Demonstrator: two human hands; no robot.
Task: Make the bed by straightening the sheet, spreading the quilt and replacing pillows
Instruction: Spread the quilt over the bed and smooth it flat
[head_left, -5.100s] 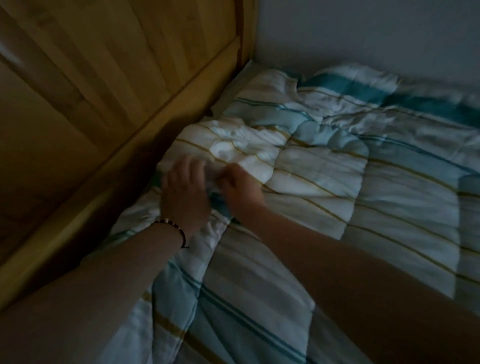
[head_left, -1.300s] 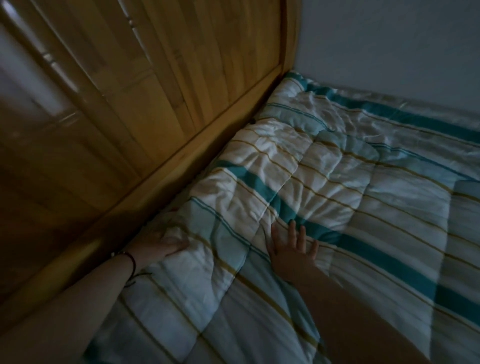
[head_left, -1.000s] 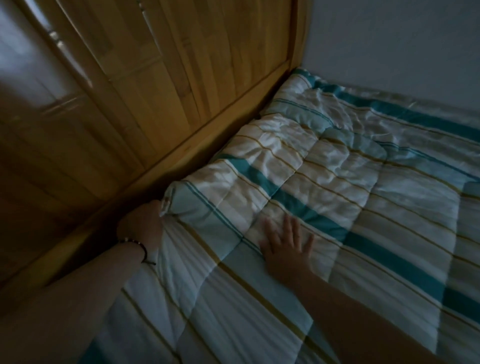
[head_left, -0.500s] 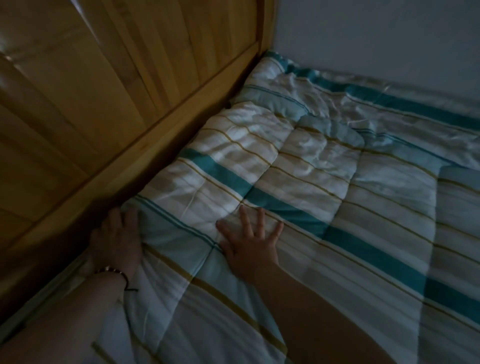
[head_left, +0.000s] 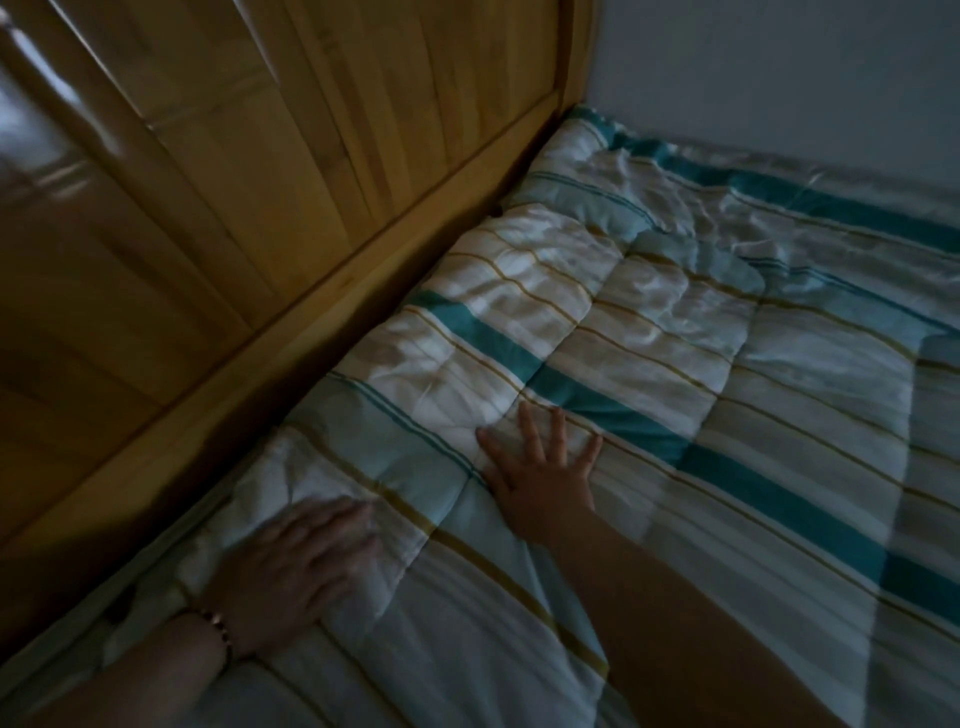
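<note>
A striped quilt (head_left: 649, 338) in white, teal and tan lies spread over the bed, reaching the wooden headboard and the far wall. My left hand (head_left: 296, 566), a beaded bracelet on its wrist, rests flat on the quilt near its edge by the headboard. My right hand (head_left: 540, 478) presses palm down on the quilt, fingers spread, just below a dark teal stripe. Neither hand grips the fabric. The quilt is still creased toward the far corner. No pillow or sheet shows.
The wooden headboard (head_left: 270, 218) rises along the left, its lower rail (head_left: 363, 291) tight against the quilt. A grey wall (head_left: 779, 73) closes the far side. The room is dim.
The bunched quilt from five seconds ago now lies spread. In the last second my left hand let go of the edge by the headboard and slid onto the quilt top; my right hand stayed flat.
</note>
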